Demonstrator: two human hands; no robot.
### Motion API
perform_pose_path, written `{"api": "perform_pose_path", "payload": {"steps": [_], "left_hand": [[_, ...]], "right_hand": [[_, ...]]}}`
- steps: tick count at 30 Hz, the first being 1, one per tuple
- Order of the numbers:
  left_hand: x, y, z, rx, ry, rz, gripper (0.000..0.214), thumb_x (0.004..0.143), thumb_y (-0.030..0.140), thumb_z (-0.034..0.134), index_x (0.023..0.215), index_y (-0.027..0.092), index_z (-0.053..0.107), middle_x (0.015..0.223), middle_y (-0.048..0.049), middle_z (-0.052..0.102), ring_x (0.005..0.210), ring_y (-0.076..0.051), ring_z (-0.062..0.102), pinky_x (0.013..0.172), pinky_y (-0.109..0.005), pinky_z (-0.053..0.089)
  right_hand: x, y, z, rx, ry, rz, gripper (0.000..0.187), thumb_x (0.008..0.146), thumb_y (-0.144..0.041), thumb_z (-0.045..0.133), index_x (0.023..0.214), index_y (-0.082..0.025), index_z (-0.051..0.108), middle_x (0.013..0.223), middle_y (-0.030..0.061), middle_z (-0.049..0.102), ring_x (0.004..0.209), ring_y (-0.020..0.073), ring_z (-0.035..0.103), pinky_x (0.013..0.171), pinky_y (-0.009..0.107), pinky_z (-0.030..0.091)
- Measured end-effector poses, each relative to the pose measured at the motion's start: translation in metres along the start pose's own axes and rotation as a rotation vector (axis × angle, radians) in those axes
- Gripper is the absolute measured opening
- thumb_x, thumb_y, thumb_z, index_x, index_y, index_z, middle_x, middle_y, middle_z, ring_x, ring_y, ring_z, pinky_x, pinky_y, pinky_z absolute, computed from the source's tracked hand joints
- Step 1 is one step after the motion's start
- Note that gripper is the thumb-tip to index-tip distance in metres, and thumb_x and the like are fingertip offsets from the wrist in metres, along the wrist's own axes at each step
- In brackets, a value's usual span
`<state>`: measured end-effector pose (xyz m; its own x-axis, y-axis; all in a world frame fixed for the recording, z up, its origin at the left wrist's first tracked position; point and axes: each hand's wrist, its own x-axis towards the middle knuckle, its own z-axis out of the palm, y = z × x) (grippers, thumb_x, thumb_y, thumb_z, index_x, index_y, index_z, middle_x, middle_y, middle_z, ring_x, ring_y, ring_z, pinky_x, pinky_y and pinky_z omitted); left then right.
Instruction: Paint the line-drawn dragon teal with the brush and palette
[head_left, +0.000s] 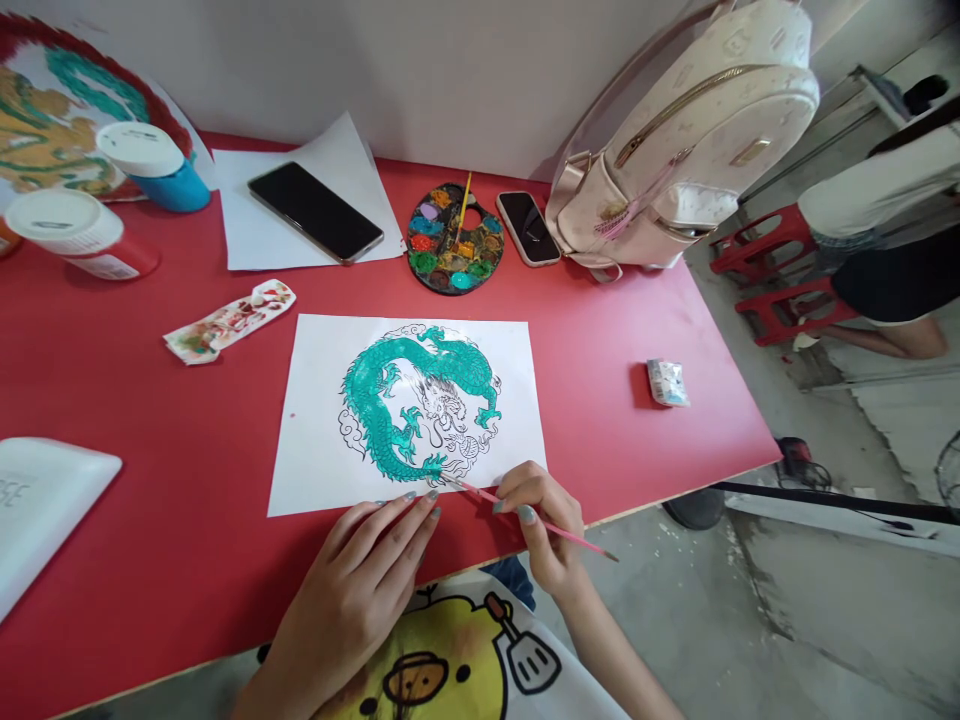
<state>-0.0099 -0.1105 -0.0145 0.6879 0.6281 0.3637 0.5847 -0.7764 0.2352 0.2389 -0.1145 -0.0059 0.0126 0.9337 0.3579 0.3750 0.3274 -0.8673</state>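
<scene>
A sheet of white paper [300, 450] lies on the red table, printed with a coiled dragon [367, 400] whose body is largely painted teal. The dragon's head, the clouds and a round scaly patch are still plain line art. My right hand [544, 520] pinches a thin pink paintbrush [555, 528], its bristles touching the paper at the dragon's tail end. My left hand [367, 570] lies flat with fingers stretched out, fingertips on the sheet's lower edge. Behind the sheet sits a round paint palette [424, 265] with several colours and a yellow-handled brush [465, 205] resting on it.
Two phones, a black one [315, 210] on white sheets and a smaller one [529, 228], lie near a pink backpack [690, 150]. Paint jars [169, 180], a stained tissue [232, 322] and a white case [52, 510] are left. A small packet [666, 383] lies right. People sit beyond.
</scene>
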Motion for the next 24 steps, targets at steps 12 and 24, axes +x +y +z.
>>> {"api": "perform_pose_path", "payload": {"steps": [12,24], "left_hand": [[0.0062,0.0007,-0.0021,-0.020,0.025,0.008,0.037,0.105,0.008,0.049,0.134,0.009,0.072,0.140,-0.0103,0.075,0.126,-0.030,0.065,0.111,-0.048,0.043],[0.0039,0.0013,0.0006,-0.028,0.027,-0.004,0.035,0.106,0.009,0.050,0.134,0.007,0.070,0.142,-0.0109,0.074,0.126,-0.031,0.065,0.112,-0.050,0.042]], "right_hand": [[0.0001,0.0009,-0.0008,0.024,0.018,0.010,0.031,0.112,-0.032,0.043,0.093,-0.024,0.066,0.078,0.0049,0.069,0.073,0.0204,0.067,0.065,0.034,0.054],[-0.0059,0.0044,0.0009,-0.013,0.095,0.021,0.031,0.112,-0.031,0.043,0.093,-0.023,0.066,0.078,0.0054,0.069,0.073,0.0202,0.067,0.063,0.034,0.055]]}}
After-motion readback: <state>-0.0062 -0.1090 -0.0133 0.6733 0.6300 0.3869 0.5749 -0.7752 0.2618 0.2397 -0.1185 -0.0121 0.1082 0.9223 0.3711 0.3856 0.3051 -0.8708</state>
